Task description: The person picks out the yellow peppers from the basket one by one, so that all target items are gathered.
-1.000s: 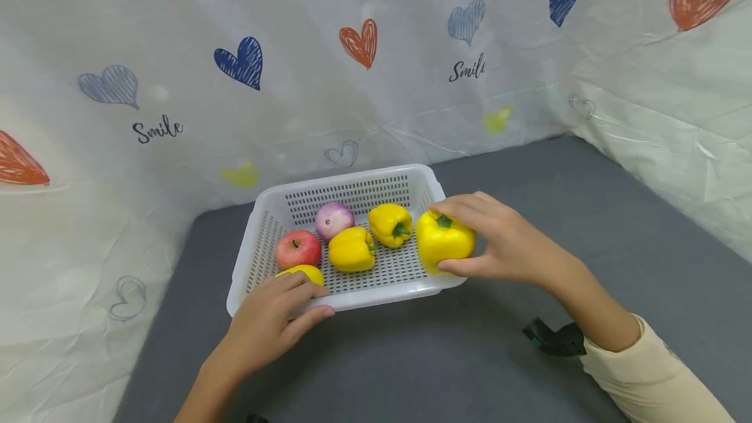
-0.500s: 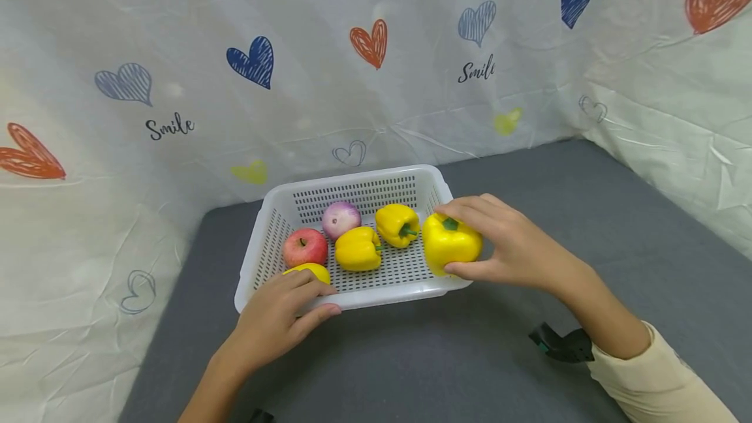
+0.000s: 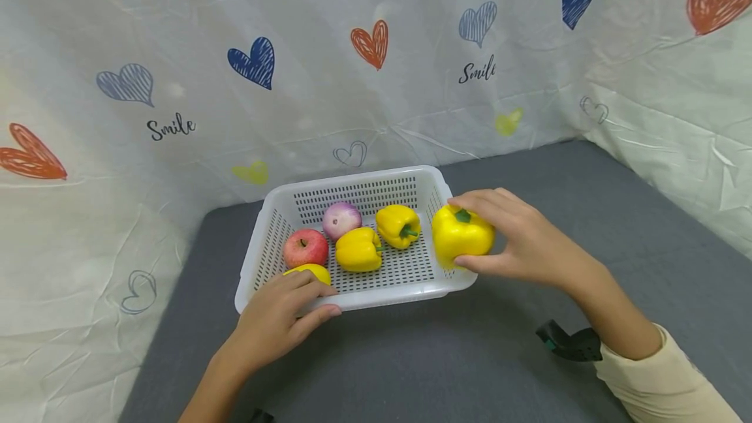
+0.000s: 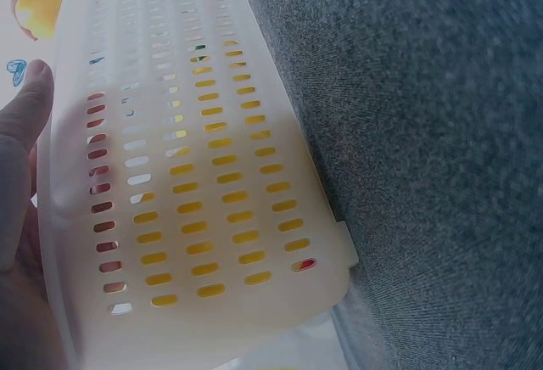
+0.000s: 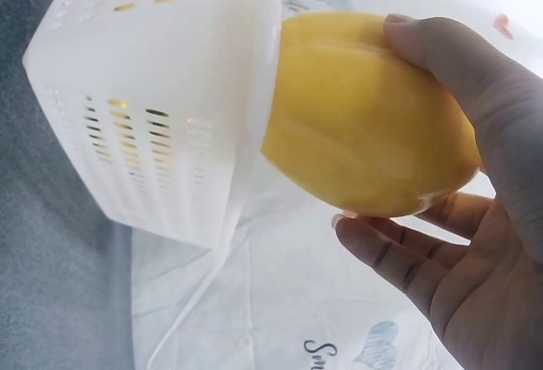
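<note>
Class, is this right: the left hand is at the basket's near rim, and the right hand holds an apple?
Wrong item held: the head view shows the right hand holding a yellow bell pepper. The left hand is at the white basket's near rim.

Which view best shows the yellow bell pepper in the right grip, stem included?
The head view: the held yellow bell pepper shows with green stem and most of its body. Right wrist gives its side close up, no stem, one edge hidden by the white basket; left wrist catches only part, top left.
</note>
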{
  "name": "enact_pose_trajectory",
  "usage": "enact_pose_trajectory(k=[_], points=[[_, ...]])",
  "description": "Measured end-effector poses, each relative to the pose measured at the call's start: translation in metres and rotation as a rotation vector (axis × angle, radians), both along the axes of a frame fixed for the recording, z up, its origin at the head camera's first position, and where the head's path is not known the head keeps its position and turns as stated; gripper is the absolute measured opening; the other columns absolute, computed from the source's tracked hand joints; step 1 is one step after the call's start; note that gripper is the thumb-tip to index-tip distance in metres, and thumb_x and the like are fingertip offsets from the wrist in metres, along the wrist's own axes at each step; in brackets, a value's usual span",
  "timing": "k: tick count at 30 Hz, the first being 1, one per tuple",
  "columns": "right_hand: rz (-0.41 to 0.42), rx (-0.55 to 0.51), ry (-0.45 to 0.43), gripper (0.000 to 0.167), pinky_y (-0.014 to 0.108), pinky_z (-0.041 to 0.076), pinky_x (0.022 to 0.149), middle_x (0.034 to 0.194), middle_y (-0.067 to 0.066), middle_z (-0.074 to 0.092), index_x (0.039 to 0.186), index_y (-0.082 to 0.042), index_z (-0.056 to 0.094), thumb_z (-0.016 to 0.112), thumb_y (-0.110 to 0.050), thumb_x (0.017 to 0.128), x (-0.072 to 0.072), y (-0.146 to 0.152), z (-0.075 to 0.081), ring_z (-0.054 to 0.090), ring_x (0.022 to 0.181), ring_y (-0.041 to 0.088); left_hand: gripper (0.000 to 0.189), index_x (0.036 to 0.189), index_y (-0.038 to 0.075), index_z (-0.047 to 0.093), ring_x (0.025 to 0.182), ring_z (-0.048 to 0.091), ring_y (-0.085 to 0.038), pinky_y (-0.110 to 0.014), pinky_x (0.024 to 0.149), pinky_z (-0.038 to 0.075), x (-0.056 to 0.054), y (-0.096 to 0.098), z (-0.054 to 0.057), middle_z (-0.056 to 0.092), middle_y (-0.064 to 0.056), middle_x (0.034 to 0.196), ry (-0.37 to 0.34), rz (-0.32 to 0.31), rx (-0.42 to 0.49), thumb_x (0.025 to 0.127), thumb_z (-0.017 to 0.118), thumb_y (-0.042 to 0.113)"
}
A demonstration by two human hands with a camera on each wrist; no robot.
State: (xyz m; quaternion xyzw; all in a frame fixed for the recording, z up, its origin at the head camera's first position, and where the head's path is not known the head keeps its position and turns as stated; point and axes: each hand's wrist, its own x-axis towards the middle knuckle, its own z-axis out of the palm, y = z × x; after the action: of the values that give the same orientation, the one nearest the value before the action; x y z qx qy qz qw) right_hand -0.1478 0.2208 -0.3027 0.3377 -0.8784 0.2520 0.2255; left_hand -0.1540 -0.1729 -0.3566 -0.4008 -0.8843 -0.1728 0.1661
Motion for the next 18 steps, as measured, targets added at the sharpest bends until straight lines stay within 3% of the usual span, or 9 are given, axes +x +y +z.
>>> enact_pose_trajectory(k=[18], points=[[-0.073, -0.022, 0.014, 0.075, 0.041, 0.040, 0.088, 0.132, 0.000, 0.059, 0.137, -0.012, 0.057, 0.092, -0.022, 0.071, -0.012, 0.021, -0.001, 0.051, 0.112, 0.020, 0.024, 0.101, 0.025, 0.074, 0.092, 0.058, -0.008, -0.037, 0.088, 0.048, -0.001, -0.001, -0.001, 0.062, 0.015, 0.098, 0.006, 0.003, -0.001, 0.089, 0.074, 0.046]])
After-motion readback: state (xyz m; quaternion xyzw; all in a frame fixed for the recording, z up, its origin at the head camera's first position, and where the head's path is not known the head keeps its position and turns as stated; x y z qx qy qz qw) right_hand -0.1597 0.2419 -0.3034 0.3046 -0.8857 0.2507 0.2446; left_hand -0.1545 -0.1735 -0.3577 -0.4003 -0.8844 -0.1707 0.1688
